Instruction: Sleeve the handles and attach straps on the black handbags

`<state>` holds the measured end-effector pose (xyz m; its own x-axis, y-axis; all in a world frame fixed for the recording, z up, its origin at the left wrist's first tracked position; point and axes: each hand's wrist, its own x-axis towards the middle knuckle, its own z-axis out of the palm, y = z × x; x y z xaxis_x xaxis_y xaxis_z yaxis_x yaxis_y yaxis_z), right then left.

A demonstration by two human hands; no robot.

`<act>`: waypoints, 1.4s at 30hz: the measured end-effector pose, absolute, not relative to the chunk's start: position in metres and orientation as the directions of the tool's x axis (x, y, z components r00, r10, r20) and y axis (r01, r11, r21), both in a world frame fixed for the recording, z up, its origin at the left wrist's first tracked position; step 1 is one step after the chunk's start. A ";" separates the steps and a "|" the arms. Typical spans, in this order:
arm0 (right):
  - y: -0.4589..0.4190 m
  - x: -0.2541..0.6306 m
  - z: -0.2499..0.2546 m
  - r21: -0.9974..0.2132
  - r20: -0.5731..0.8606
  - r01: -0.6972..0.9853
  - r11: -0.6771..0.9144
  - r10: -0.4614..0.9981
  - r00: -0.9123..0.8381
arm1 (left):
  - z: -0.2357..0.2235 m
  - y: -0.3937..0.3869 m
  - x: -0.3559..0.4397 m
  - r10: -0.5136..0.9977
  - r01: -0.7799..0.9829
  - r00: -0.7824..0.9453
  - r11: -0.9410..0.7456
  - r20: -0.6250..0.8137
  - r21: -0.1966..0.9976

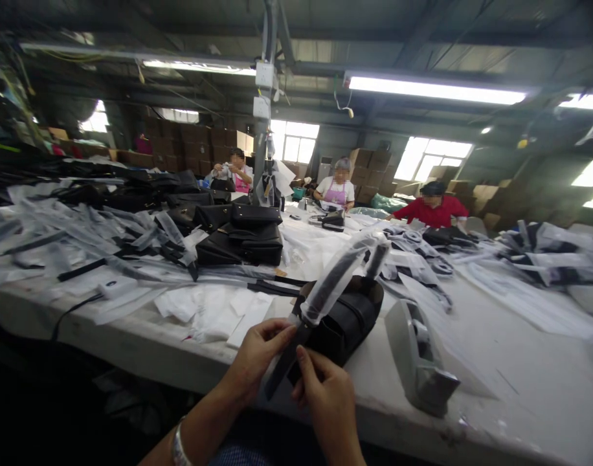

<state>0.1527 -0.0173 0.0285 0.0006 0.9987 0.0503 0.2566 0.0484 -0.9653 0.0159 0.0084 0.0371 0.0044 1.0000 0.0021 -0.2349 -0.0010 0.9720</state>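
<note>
A black handbag (359, 317) lies at the table's front edge, just ahead of my hands. Its strap (330, 281) arches up over it, sleeved in translucent white wrapping, and a dark bare strap end (281, 370) hangs down towards me. My left hand (262, 353) pinches this strap from the left between thumb and fingers. From the right, my right hand (328, 391) is closed with thumb against forefinger at the strap's lower edge, close to the bag. My fingers partly hide what lies between them.
A grey tape dispenser (420, 362) stands right of the bag. Stacked black bags (243, 243) and wrapped straps (136, 239) cover the left side. White sheets (204, 310) lie nearby. More wrapped pieces (417, 255) are at the right. Several co-workers (336, 188) sit across the table.
</note>
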 end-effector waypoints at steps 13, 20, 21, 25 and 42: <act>-0.007 0.136 0.035 -0.987 0.019 0.161 0.000 0.993 0.116 | 0.020 -0.008 0.004 0.999 -0.055 -0.049 0.013 -0.016 0.998; 0.001 0.134 0.031 -0.992 0.028 0.126 0.014 0.994 0.103 | 0.011 -0.012 0.008 0.973 -0.003 -0.219 -0.074 0.071 0.997; 0.003 0.133 0.031 -0.994 0.016 0.106 0.005 0.995 0.100 | 0.010 -0.012 0.009 0.965 0.008 -0.246 -0.088 0.087 0.996; 0.007 0.129 0.035 -0.998 0.009 0.062 0.002 0.994 0.107 | 0.008 -0.015 0.011 0.925 0.194 -0.279 -0.207 0.257 0.959; -0.001 0.135 0.031 -0.995 0.077 0.058 0.076 0.997 0.026 | -0.009 -0.035 -0.004 0.613 0.791 0.264 -0.579 0.744 0.196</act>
<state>0.1346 -0.0006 0.0310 0.0262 0.9966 0.0775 0.0584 0.0759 -0.9954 -0.0035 -0.0353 -0.0086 0.2639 0.6135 0.7443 0.7914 -0.5788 0.1965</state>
